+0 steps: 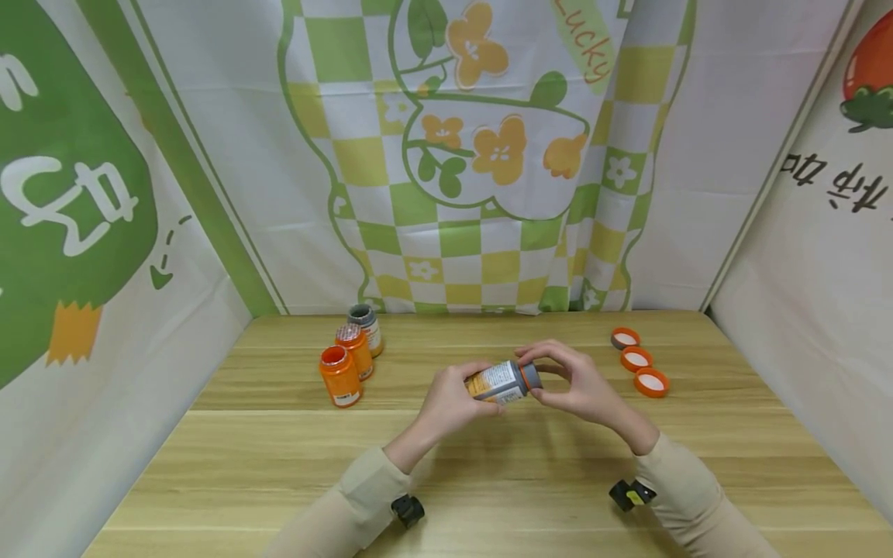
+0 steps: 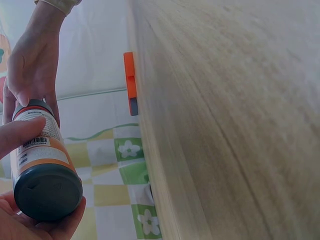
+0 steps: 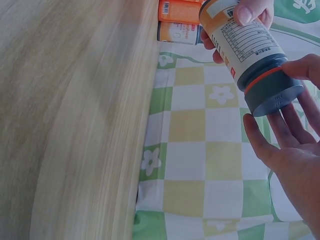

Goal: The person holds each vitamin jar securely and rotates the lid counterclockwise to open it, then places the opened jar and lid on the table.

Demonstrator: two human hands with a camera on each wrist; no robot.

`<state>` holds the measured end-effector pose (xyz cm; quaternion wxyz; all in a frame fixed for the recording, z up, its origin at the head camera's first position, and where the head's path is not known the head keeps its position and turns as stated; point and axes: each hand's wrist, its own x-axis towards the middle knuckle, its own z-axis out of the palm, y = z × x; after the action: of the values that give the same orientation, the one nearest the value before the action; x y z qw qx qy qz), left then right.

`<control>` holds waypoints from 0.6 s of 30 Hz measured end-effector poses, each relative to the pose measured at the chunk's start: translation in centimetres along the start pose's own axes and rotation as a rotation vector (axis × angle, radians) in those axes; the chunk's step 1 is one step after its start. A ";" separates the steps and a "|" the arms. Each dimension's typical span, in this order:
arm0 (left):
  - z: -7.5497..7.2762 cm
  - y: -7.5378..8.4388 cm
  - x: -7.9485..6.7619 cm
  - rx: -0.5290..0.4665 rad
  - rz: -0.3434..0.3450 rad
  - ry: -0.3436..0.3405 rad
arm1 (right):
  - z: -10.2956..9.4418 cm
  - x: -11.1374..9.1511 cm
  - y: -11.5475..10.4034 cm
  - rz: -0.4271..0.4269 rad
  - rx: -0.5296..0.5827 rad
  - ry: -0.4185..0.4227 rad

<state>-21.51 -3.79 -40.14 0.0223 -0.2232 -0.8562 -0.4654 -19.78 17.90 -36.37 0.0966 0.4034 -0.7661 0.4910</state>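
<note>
A pill bottle [image 1: 497, 381] with a dark grey cap, an orange ring under the cap and a white-and-orange label is held tilted above the table. My left hand [image 1: 449, 399] grips it round the body, near the base; the left wrist view shows the thumb across the label and the dark base [image 2: 48, 192]. At the other end, my right hand [image 1: 582, 387] has its thumb and fingers about the grey cap [image 3: 274, 92], the thumb touching its side. The cap sits on the bottle. In the left wrist view the right fingers are partly hidden behind the bottle.
Three uncapped bottles stand at the left: an orange one [image 1: 341, 378], another orange one [image 1: 357, 353] and a grey one [image 1: 367, 324]. Three caps [image 1: 652, 383] lie in a row at the right on the wooden table [image 1: 530, 488]. Printed cloth [image 1: 460, 232] hangs behind.
</note>
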 end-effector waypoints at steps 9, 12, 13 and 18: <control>0.1 0.0 0.0 0.045 0.044 0.011 | -0.1 0.0 -0.3 0.040 -0.032 0.003; 0.3 0.0 0.0 0.069 0.064 0.024 | 0.1 0.1 -0.2 0.122 -0.058 0.013; 0.4 0.0 0.0 0.074 0.068 0.029 | 0.2 0.1 0.0 0.150 -0.060 0.015; 0.8 0.0 0.1 0.113 0.094 0.065 | 0.8 0.0 1.9 0.291 -0.085 0.037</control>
<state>-21.43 -3.09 -40.62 0.0845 -0.2462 -0.8685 -0.4218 -20.92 17.62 -38.05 0.0554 0.2746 -0.8346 0.4743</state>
